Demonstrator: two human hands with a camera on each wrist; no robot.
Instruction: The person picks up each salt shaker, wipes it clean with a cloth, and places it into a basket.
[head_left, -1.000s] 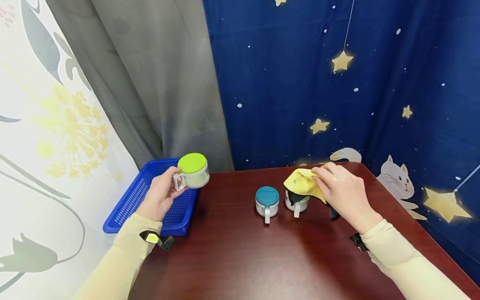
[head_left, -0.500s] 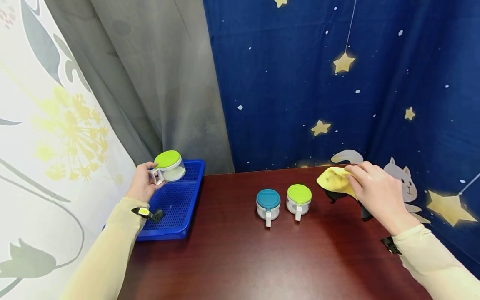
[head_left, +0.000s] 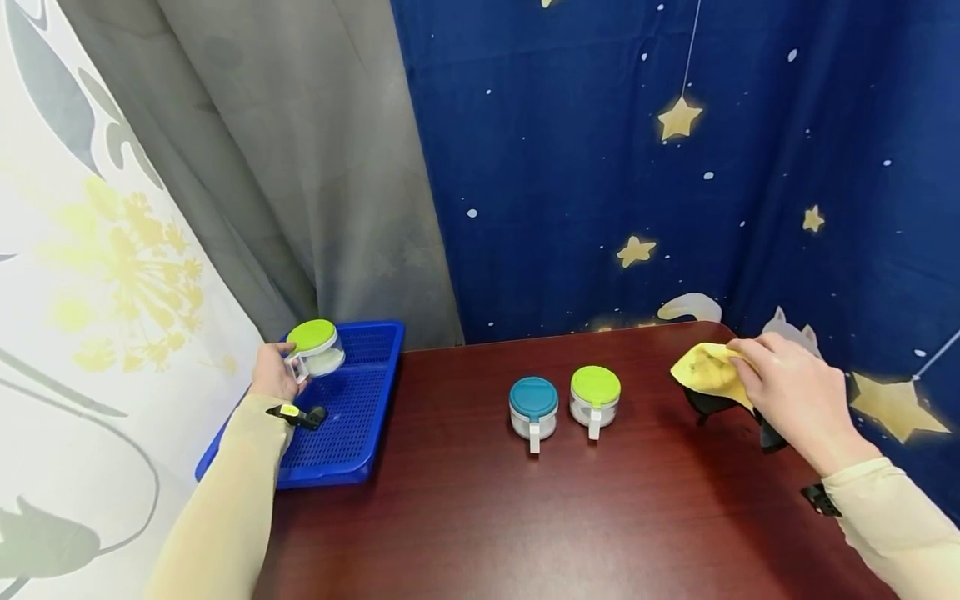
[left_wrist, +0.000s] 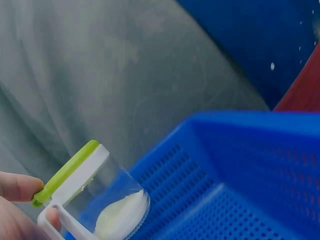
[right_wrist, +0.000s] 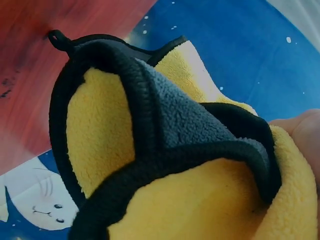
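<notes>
Currently my left hand (head_left: pixel 273 373), fingers clamped, holds a jar (head_left: pixel 315 343) over the basket (head_left: pixel 347 429); right of it, my right hand (head_left: pixel 797 393) pinches a cloth (head_left: pixel 705 370).

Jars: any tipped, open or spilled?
Nothing stands out: the teal-lidded jar and the green-lidded jar beside it stand upright, lids on; the held jar in the left hand is lidded too. No spill shows.

Indoors, curtained off, starry blue curtain (head_left: pixel 555 167), grey curtain (head_left: pixel 322 158), table (head_left: pixel 465 517)
</notes>
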